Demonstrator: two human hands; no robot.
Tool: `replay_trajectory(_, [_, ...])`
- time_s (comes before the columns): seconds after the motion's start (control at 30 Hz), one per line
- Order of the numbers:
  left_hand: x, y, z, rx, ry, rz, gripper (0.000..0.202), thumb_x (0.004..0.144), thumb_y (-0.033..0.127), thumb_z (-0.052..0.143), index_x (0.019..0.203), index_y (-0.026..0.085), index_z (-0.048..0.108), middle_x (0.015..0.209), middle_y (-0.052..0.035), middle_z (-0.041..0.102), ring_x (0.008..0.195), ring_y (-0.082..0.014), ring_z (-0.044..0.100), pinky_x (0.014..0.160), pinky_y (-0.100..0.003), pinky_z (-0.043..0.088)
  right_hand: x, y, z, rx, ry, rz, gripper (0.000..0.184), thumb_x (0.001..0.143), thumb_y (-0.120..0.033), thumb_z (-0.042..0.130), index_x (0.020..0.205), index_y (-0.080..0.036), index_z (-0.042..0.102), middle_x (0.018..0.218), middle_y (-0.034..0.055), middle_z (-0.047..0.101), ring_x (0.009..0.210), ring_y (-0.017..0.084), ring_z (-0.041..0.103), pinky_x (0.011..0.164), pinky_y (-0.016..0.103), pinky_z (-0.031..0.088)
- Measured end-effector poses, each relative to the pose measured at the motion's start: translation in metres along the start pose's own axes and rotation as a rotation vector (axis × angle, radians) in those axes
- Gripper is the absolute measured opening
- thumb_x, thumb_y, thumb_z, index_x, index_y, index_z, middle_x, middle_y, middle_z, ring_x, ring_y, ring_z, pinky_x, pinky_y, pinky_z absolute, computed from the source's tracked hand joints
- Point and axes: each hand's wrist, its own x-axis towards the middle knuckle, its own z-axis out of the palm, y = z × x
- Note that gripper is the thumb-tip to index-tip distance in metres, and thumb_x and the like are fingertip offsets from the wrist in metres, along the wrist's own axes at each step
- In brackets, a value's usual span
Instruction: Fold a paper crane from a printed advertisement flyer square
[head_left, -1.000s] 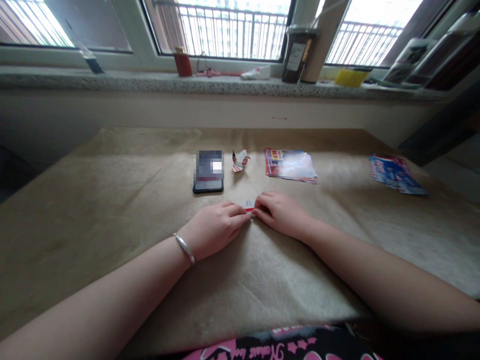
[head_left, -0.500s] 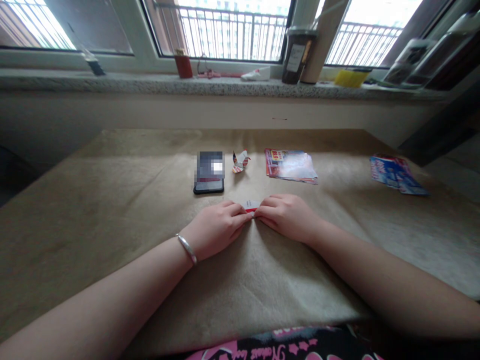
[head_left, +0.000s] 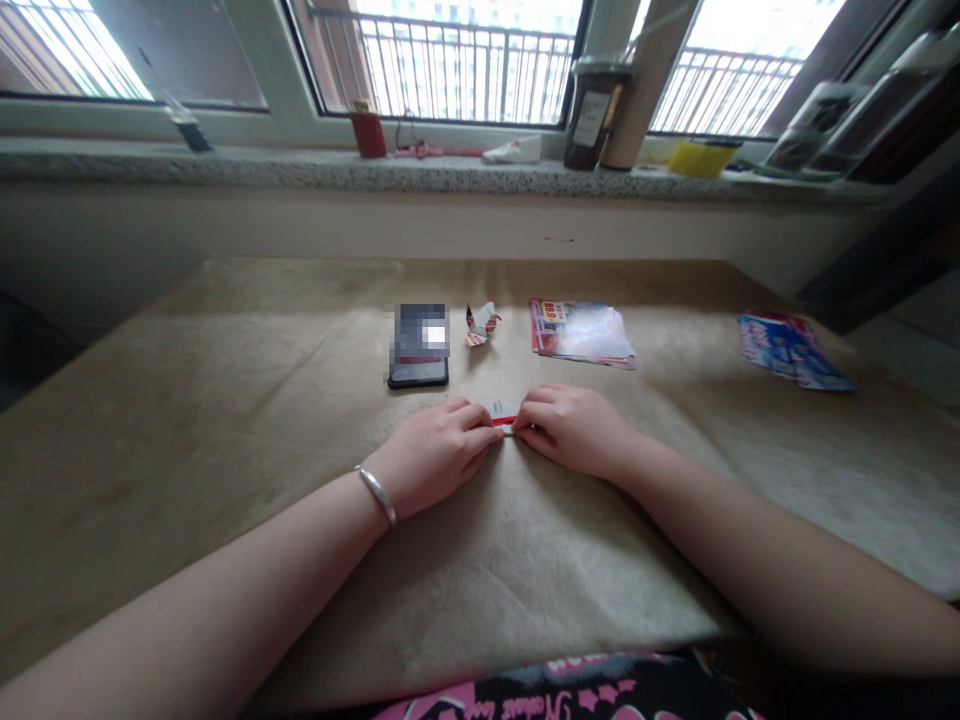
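Observation:
Both my hands rest on the brown paper-covered table point(head_left: 225, 420), fingertips meeting at a small folded piece of red-and-white paper point(head_left: 502, 412). My left hand point(head_left: 431, 455), with a silver bracelet on the wrist, pinches its left end with curled fingers. My right hand point(head_left: 577, 430) pinches its right end, fingers curled too. Most of the paper is hidden between the fingers. Just beyond the hands lies a black phone point(head_left: 418, 345), and next to it a small folded paper figure point(head_left: 480, 323).
A stack of printed leaflets point(head_left: 581, 332) lies behind my right hand, another blue leaflet point(head_left: 791, 350) far right. The stone windowsill point(head_left: 300, 170) holds a red cup point(head_left: 370, 130), a dark jar point(head_left: 592, 115), a yellow container point(head_left: 701, 157) and more jars at the right.
My hands stay on the small paper; the fingertips shifted slightly, working the fold. Nothing else moved.

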Motion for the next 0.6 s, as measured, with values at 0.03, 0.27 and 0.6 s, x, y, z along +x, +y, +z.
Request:
replay_trajectory(0.03, [0.0000,-0.0003,0.0003,-0.002,0.006,0.002,0.025,0.089,0.017,0.045,0.105,0.019,0.065,0.094,-0.0065,0.062,0.087,-0.0170,0.056,0.076,-0.030,0.050,0.0002,0.0002,0.0001,0.015,0.000,0.017,0.017,0.088,-0.027,0.051,0.083,-0.019,0.065,0.082,0.0037,0.064,0.075,0.015,0.056,0.065,0.026,0.035])
replay_trajectory(0.27, [0.0006,-0.0012,0.0001,0.006,0.019,0.006,0.024,0.090,0.018,0.045,0.104,0.020,0.065,0.091,-0.0056,0.063,0.084,-0.0163,0.056,0.074,-0.029,0.050,-0.0008,-0.0009,-0.0007,0.039,-0.003,0.054,0.016,0.087,-0.027,0.051,0.083,-0.020,0.065,0.082,0.0038,0.063,0.075,0.015,0.055,0.063,0.025,0.033])
replay_trajectory(0.6, [0.0015,-0.0043,0.0027,0.004,0.007,-0.028,0.023,0.091,0.018,0.048,0.103,0.023,0.067,0.087,-0.0040,0.063,0.080,-0.0146,0.056,0.072,-0.027,0.048,0.0020,-0.0039,0.0030,0.125,0.006,0.124,0.009,0.080,-0.020,0.054,0.076,-0.019,0.062,0.077,0.0028,0.059,0.073,0.014,0.052,0.062,0.024,0.033])
